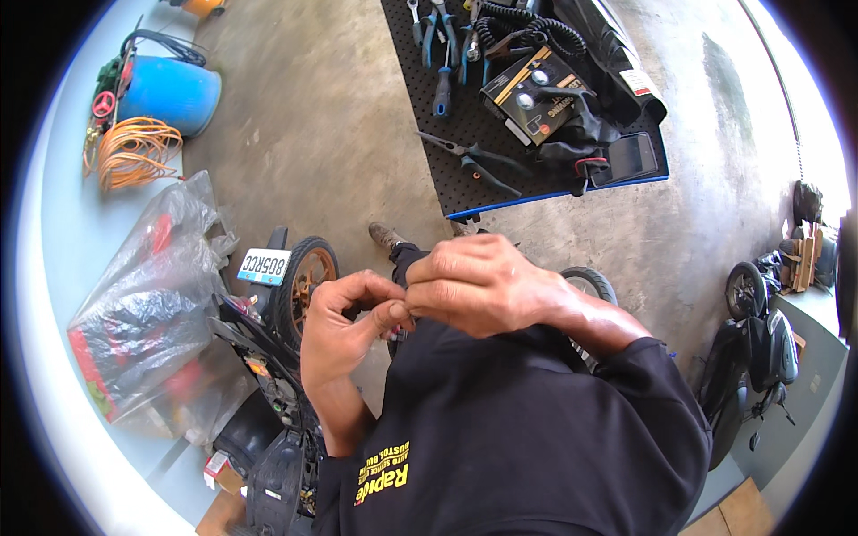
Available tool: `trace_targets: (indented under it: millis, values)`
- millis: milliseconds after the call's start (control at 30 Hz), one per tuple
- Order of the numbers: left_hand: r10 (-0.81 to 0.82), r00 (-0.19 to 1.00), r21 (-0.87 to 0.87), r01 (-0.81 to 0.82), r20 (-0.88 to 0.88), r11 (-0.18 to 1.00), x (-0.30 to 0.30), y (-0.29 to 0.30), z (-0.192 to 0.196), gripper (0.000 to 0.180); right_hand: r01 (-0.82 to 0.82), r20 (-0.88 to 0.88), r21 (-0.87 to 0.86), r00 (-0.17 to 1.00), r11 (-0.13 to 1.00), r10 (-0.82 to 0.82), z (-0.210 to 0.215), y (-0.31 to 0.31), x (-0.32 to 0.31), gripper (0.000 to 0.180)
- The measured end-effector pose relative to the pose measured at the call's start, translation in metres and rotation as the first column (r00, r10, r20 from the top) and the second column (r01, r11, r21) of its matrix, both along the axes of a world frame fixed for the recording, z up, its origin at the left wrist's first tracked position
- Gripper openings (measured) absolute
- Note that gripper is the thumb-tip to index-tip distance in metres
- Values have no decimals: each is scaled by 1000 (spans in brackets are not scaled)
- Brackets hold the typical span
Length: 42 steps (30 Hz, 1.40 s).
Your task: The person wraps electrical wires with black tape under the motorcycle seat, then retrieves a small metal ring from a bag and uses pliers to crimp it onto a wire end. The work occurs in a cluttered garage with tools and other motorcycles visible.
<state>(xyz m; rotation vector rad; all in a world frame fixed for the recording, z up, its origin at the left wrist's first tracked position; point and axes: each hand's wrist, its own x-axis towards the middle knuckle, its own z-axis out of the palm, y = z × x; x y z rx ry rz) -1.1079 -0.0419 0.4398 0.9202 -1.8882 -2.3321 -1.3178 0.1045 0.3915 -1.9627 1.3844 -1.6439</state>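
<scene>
My left hand [349, 326] and my right hand [487, 284] meet in front of my dark shirt, fingertips pressed together. Both are closed in a pinch, and whatever sits between the fingers is hidden or too small to name. Beyond them stands a black perforated work surface [456, 192] with a blue edge. Long-nose pliers [474, 161] with dark handles lie near its front edge. A blue-handled screwdriver [442, 92] and other pliers [435, 27] lie farther back. A black box [534, 94] of driving lights, a coiled black cable [559, 36] and a phone [631, 158] are on the right side.
A partly stripped motorcycle [277, 384] stands close on my left, its rear wheel [304, 277] facing the work surface. Plastic sheeting [147, 313], an orange hose [138, 152] and a blue barrel [174, 94] line the left wall. Another motorcycle [755, 357] is at the right.
</scene>
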Motion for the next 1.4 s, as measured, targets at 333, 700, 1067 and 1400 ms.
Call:
trace_targets:
  millis: [333,700,1067,1400]
  values:
    - [239,961,-154,-259,-139,954,-16,18,-28,6,688,-604,501,712,525,-357,-105,17,-71,64]
    - [266,952,-183,-292,-154,939,-4,21,-36,15,719,-614,312,651,621,-446,-116,2,-69,48]
    - [380,896,137,-357,-230,924,-6,17,-47,18,682,-649,313,662,661,-376,-121,5,-74,20]
    - [542,762,430,-382,-354,818,54,10,-28,17,588,-631,289,711,756,-312,-122,-2,-71,12]
